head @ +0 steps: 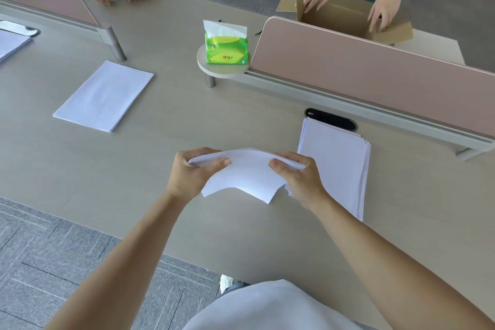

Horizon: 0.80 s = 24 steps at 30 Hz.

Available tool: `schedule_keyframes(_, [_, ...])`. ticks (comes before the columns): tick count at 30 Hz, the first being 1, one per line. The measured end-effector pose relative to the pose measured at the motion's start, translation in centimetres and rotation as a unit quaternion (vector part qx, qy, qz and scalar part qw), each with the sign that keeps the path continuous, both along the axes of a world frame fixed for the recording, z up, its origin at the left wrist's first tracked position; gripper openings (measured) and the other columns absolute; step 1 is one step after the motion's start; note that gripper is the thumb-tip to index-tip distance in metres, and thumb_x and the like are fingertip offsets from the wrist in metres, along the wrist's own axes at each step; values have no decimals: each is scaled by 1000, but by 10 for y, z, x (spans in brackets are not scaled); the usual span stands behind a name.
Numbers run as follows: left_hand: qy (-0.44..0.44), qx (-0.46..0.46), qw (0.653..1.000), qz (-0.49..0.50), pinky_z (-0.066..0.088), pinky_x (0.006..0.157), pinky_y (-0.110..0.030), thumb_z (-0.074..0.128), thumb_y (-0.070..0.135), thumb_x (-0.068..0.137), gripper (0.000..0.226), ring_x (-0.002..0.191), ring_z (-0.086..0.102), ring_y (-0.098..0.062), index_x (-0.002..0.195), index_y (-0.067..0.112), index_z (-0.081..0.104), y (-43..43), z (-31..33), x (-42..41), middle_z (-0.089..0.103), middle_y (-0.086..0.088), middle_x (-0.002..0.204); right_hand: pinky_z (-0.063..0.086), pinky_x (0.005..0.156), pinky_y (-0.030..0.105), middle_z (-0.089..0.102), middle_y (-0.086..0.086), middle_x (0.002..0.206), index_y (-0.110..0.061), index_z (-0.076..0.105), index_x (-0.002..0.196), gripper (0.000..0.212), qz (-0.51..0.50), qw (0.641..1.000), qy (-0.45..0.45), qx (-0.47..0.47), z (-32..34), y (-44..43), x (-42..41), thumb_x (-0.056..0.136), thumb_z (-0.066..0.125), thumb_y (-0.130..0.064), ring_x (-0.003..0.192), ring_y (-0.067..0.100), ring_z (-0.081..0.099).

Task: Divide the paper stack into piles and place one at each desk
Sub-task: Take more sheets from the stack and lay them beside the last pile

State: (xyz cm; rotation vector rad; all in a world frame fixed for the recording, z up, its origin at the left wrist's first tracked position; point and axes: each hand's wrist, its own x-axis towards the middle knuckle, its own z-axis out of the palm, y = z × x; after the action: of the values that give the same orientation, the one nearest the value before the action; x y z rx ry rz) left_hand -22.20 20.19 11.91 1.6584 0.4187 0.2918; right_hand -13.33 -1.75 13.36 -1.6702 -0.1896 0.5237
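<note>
Both hands, the left hand [191,174] and right hand [300,178], grip a bowed sheaf of paper [245,173] above the table [187,120]. Three paper piles lie there: one at right [337,161], one at left [104,95], one at the far-left edge [10,44]. One tissue pack [226,47] stands behind.

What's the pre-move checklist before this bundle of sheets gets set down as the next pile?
1. Left hand grips the held bundle: ok.
2. Right hand grips its other end: ok.
3. Bundle lifted off the source stack: ok, though it bows in the middle.
4. Source stack squared: not ok, edges fanned.
5. Earlier pile lies flat on the desk: ok.
6. Sheet count in bundle: cannot tell.
</note>
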Motion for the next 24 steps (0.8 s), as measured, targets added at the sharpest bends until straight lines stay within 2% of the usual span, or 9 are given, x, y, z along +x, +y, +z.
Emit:
schedule_keyframes(3, [-35, 81, 996, 11, 45, 59, -19, 77, 43, 70, 13, 65, 64, -3, 68, 30, 76, 1, 1, 2, 73, 20, 71, 33, 41, 5, 57, -18, 48, -15, 70, 81, 12, -7, 1000, -10, 9, 3, 3, 0, 92, 68, -9, 38, -1, 51])
schedule_keyframes(5, [-57, 110, 992, 20, 42, 55, -19, 73, 45, 72, 18, 60, 61, -2, 72, 28, 75, 2, 2, 3, 71, 20, 68, 32, 42, 5, 57, -17, 48, -13, 69, 78, 15, -4, 1000, -15, 17, 3, 3, 0, 92, 68, -9, 40, 0, 50])
schedule_keyframes(10, [-32, 80, 995, 42, 39, 55, -30, 77, 45, 71, 21, 59, 55, -19, 70, 25, 75, 4, -6, 0, 68, -8, 66, 36, 48, 6, 61, -18, 55, -14, 69, 77, 15, 8, 999, -27, 18, 1, 5, -7, 91, 69, -9, 48, -1, 54])
schedule_keyframes(13, [-43, 98, 993, 56, 34, 50, -26, 79, 33, 77, 17, 52, 47, -15, 62, 30, 73, 6, 2, 0, 58, -3, 54, 35, 48, 6, 56, -18, 51, -12, 66, 73, 19, 20, 999, -44, 22, 6, 7, -6, 92, 68, -9, 46, 0, 52])
schedule_keyframes(15, [-55, 100, 992, 59, 31, 48, -24, 81, 27, 80, 21, 51, 43, -13, 61, 31, 73, 7, 14, 1, 52, 3, 51, 41, 54, 10, 60, -17, 56, -14, 69, 74, 17, 20, 997, -65, 26, 15, 8, -3, 91, 70, -12, 52, 0, 56])
schedule_keyframes(17, [-54, 86, 993, 55, 29, 46, -24, 81, 22, 81, 22, 50, 42, -13, 60, 23, 72, 8, 30, 1, 49, 1, 51, 48, 69, 21, 70, -12, 73, -19, 73, 78, 10, 23, 995, -92, 26, 20, 6, 3, 88, 73, -19, 71, 8, 65])
schedule_keyframes(19, [-46, 47, 996, 51, 26, 45, -22, 81, 19, 81, 33, 47, 38, -11, 52, 16, 66, 9, 45, 2, 43, 7, 47, 52, 75, 25, 75, -11, 84, -22, 75, 85, 2, 29, 994, -97, 33, 30, 1, 10, 86, 73, -21, 82, 10, 70])
schedule_keyframes(22, [-58, -6, 997, 50, 24, 49, -26, 83, 22, 78, 47, 49, 34, -14, 45, 9, 53, 12, 66, 1, 36, 7, 48, 56, 74, 36, 78, -5, 94, -24, 76, 91, 15, 45, 996, -61, 45, 37, -6, 17, 82, 73, -35, 89, 17, 73])
schedule_keyframes(24, [-63, -46, 996, 50, 37, 51, -24, 85, 30, 72, 37, 52, 49, -15, 52, 7, 63, 11, 80, -1, 52, 6, 52, 57, 74, 37, 77, -2, 96, -22, 76, 93, 24, 53, 996, -43, 52, 39, -10, 16, 83, 69, -42, 90, 20, 73])
